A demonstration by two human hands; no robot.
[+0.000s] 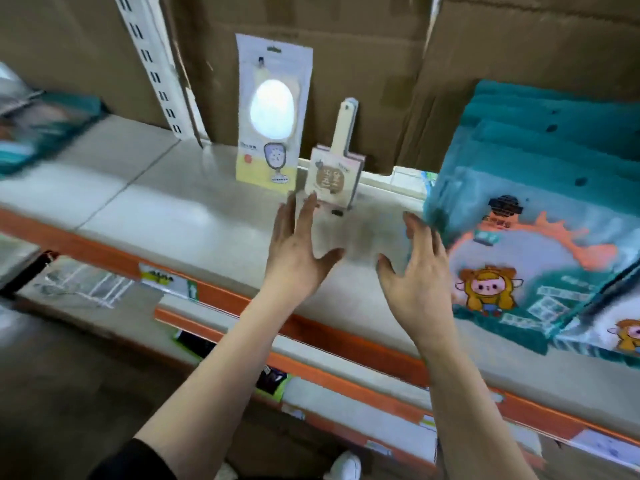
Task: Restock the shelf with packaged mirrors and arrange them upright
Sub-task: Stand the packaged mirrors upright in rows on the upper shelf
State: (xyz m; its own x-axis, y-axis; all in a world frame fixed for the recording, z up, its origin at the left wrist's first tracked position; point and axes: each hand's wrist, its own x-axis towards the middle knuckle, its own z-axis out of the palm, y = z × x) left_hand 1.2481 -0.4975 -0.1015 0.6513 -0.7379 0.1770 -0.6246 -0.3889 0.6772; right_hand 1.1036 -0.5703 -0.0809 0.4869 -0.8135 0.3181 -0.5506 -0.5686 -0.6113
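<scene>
packaged mirror (pixel 273 112) stands upright, long axis vertical; left hand (pixel 298 247) and right hand (pixel 419 271) both spread

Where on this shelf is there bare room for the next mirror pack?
Widest bare shelf lies left of the tall mirror pack, running to the slotted upright. A smaller patch lies between the left hand and right hand, before the handled mirrors. Crowded on the right: teal packs lean there.

Packaged mirror (pixel 273 109) print apparently illegible

sleeve (pixel 138 460): black, on left upper arm | shoe (pixel 344 466): white, rounded toe
</scene>
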